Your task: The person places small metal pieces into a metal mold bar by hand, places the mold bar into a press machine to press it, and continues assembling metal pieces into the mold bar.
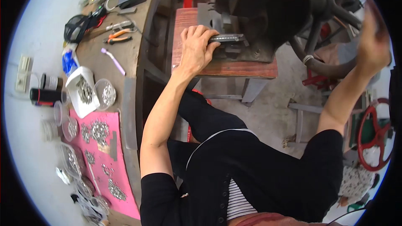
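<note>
My left hand [197, 49] pinches one end of a flat, narrow metal bar [228, 37] between thumb and fingers. The bar has a row of small marks along it and lies level over the metal base [253, 54] of a dark, heavy hand press [268, 8]. That base sits on a reddish wooden stand [184, 23]. Out at the far right, my right hand [372, 48] is raised beside the press's curved wheel and spokes [345, 16]. Motion blurs its fingers, so its hold on the dark part next to it is unclear.
On the left, a wooden bench [94, 56] carries pliers [119, 36], a purple toothbrush [113, 61], a white tray [86, 106] and tubs of small metal parts. More parts lie on a pink sheet [127, 184]. A red handwheel [374, 134] and another person [356, 182] are at right.
</note>
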The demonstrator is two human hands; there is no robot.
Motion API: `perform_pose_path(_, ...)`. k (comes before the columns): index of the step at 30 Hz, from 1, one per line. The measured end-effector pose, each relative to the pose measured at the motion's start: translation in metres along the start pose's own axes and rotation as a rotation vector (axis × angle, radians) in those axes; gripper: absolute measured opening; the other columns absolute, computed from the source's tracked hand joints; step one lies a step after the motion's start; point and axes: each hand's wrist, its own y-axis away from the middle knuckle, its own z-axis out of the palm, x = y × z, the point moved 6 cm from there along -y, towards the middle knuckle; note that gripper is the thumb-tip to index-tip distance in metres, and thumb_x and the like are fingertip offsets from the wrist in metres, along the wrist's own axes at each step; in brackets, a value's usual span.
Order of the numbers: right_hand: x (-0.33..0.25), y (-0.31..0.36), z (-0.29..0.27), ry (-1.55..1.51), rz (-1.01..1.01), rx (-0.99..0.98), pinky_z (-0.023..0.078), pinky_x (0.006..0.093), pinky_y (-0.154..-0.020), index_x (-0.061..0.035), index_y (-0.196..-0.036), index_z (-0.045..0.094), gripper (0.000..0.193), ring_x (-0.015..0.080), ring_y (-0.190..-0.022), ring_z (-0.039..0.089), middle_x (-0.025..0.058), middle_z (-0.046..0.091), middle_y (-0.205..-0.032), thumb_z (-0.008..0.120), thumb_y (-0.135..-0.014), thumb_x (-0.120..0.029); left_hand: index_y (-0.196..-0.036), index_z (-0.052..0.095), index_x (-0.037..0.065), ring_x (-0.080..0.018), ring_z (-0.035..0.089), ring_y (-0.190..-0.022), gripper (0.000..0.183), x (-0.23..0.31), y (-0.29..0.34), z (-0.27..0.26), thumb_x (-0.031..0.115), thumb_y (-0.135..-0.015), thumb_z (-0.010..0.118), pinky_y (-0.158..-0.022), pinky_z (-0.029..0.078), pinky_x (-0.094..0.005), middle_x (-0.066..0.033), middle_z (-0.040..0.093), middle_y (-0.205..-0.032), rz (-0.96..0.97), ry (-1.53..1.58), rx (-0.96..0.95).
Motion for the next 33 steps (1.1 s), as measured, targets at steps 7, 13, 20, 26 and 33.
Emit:
perform_pose_path(7,-0.122,0.123,0.231,-0.735,0.168,-0.581,0.048,0.0385,-0.093,-0.0009,-0.129,0.058,0.053,0.0313,-0.099,0.062,0.0164,0.060,-0.120,0.079,-0.082,-0.013,-0.108,0.069,0.009,-0.0290,0.057,-0.103,0.029,-0.005,0.100,-0.103,0.015,-0.080,0.077,-0.095,0.040,-0.0426,-0.0071,0.064,-0.105,-0.245,-0.236,0.293)
perform_pose_path(13,-0.268,0.129,0.296,-1.208,-0.166,-0.764,0.047,0.0371,-0.083,-0.0026,-0.118,0.066,0.031,0.0321,-0.092,0.064,0.0139,0.066,-0.102,0.066,-0.087,0.002,-0.109,0.070,0.009,-0.0286,0.056,-0.098,0.032,0.041,0.244,-0.180,0.010,-0.078,0.079,-0.089,0.042,-0.0396,-0.0075,0.063,-0.104,-0.669,-0.480,0.548)
perform_pose_path(20,-0.429,0.171,0.294,-1.466,-0.531,-0.786,0.047,0.0404,-0.081,-0.0025,-0.117,0.065,0.030,0.0339,-0.087,0.061,0.0144,0.064,-0.093,0.066,-0.087,0.002,-0.110,0.070,0.007,-0.0293,0.056,-0.095,0.031,0.097,0.379,-0.226,0.012,-0.080,0.077,-0.086,0.043,-0.0399,-0.0086,0.062,-0.101,-0.983,-0.703,0.689)
perform_pose_path(26,-0.491,0.195,0.288,-1.454,-0.522,-0.705,0.047,0.0405,-0.091,-0.0033,-0.120,0.065,0.038,0.0334,-0.102,0.061,0.0138,0.064,-0.109,0.071,-0.083,-0.001,-0.112,0.071,0.006,-0.0276,0.055,-0.092,0.030,0.093,0.430,-0.255,0.013,-0.083,0.076,-0.085,0.043,-0.0394,-0.0093,0.062,-0.100,-1.092,-0.721,0.630)
perform_pose_path(33,-0.503,0.206,0.285,-1.357,-0.491,-0.587,0.046,0.0429,-0.096,-0.0053,-0.125,0.064,0.057,0.0335,-0.112,0.057,0.0135,0.060,-0.123,0.085,-0.073,-0.013,-0.118,0.072,0.011,-0.0277,0.059,-0.103,0.030,0.083,0.427,-0.258,0.012,-0.087,0.072,-0.092,0.042,-0.0411,-0.0085,0.065,-0.107,-1.016,-0.904,0.606)
